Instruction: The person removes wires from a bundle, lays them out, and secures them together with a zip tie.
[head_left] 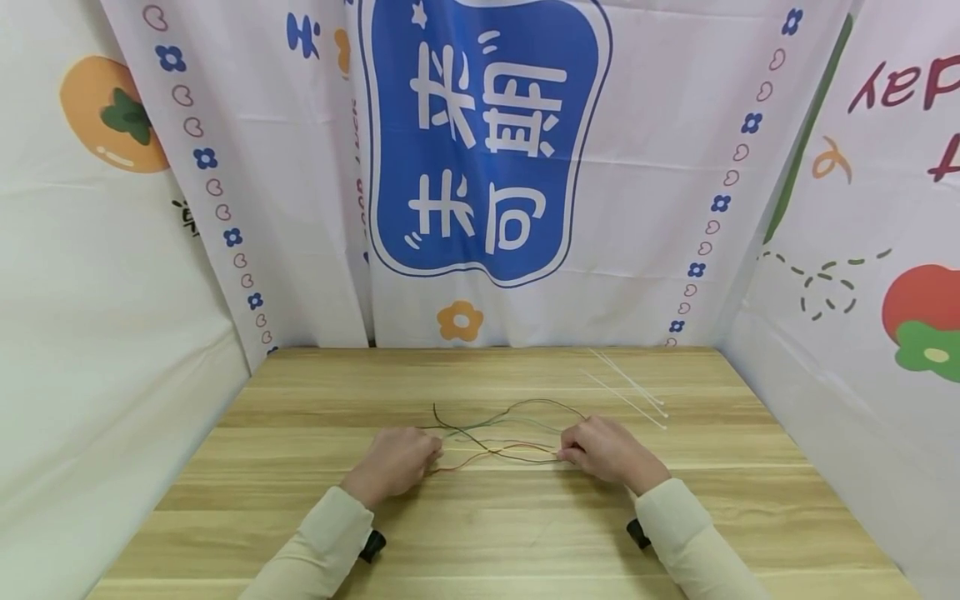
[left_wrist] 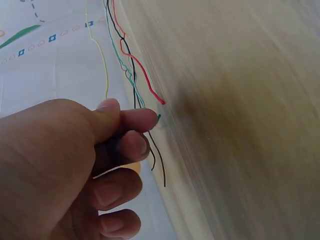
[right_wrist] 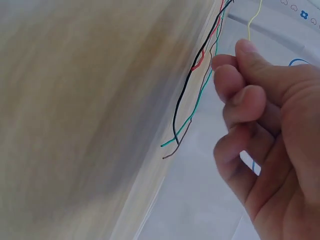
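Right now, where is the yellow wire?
In the head view, the yellow wire runs over the table from the left hand to the right hand, pinched by both, with the green wire on its far side.

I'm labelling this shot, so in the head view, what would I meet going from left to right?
Orange fruit print, left hand, yellow wire, right hand, red print.
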